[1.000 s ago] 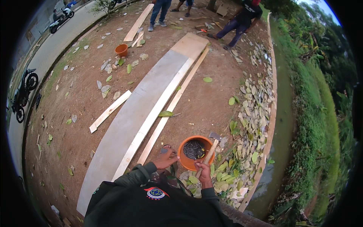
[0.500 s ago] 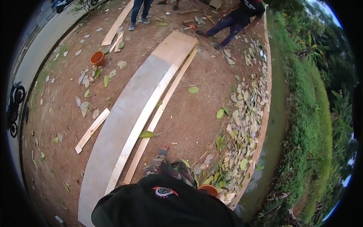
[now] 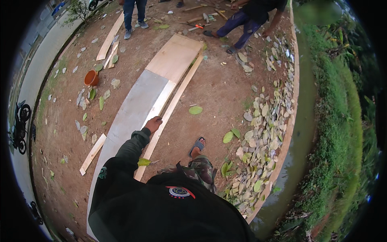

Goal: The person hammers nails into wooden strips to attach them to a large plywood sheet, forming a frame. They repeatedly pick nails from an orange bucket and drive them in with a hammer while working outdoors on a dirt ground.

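My left hand (image 3: 153,124) reaches out on a dark sleeve over the right edge of a long panel. Its fingers look curled together; whether anything sits inside them is too small to make out. Beneath and beside it lies the panel, with a grey sheet (image 3: 128,105) and a bare plywood section (image 3: 175,55) at its far end. A pale, bright strip (image 3: 162,97) runs along the panel's right side. Just right of that, a narrow wooden batten (image 3: 176,97) lies on the soil. My right hand is not in view.
A brown pot (image 3: 91,78) and a short board (image 3: 93,154) are on the left. Two people stand at the far side, near an orange-handled tool (image 3: 199,26). Heaped dry leaves (image 3: 258,145) line a low edge (image 3: 288,133) beside the greenish water (image 3: 303,121).
My left arm has come into view and stretches forward over the panel. My sandalled foot has moved forward and right. The whole view has shifted slightly.
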`<action>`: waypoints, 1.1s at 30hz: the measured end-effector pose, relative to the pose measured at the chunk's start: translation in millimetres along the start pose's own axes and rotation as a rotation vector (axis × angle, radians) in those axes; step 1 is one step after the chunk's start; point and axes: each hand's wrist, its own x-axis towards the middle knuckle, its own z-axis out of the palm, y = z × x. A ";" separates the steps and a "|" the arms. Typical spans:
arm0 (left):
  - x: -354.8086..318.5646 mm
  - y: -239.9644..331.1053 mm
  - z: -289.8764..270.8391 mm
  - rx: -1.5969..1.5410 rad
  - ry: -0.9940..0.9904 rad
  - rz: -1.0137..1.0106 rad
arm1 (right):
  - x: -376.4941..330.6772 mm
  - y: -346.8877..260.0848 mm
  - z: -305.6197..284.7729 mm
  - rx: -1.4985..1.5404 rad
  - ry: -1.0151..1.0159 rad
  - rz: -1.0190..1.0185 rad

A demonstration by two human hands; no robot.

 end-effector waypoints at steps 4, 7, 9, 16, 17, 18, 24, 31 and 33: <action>39.6 33.1 75.8 -0.023 -0.243 -0.206 | 25.6 -95.1 30.1 -0.087 -0.009 -0.006; 37.9 67.3 136.6 0.044 -0.334 -0.248 | 52.9 -182.1 54.1 -0.179 -0.001 -0.097; 53.8 49.3 170.5 -0.193 -0.437 -0.270 | 83.7 -250.3 96.3 -0.307 0.008 -0.222; 196.9 89.3 137.3 -0.468 -0.195 -0.510 | 228.3 -489.3 240.6 -0.738 0.019 -0.568; 221.1 75.6 134.2 -0.508 -0.083 -0.561 | 243.1 -521.0 269.4 -0.787 0.007 -0.607; 241.8 5.0 147.5 -0.600 0.068 -0.401 | 241.5 -551.7 306.2 -0.862 -0.006 -0.611; 368.6 57.8 100.8 -0.848 0.261 -0.860 | 280.2 -728.7 469.8 -1.033 -0.122 -0.705; 520.9 239.2 16.0 -0.984 0.318 -0.660 | 318.2 -857.1 684.4 -1.305 -0.298 -0.782; 562.2 268.3 2.2 -0.971 0.388 -0.638 | 330.0 -887.1 755.5 -1.455 -0.350 -0.805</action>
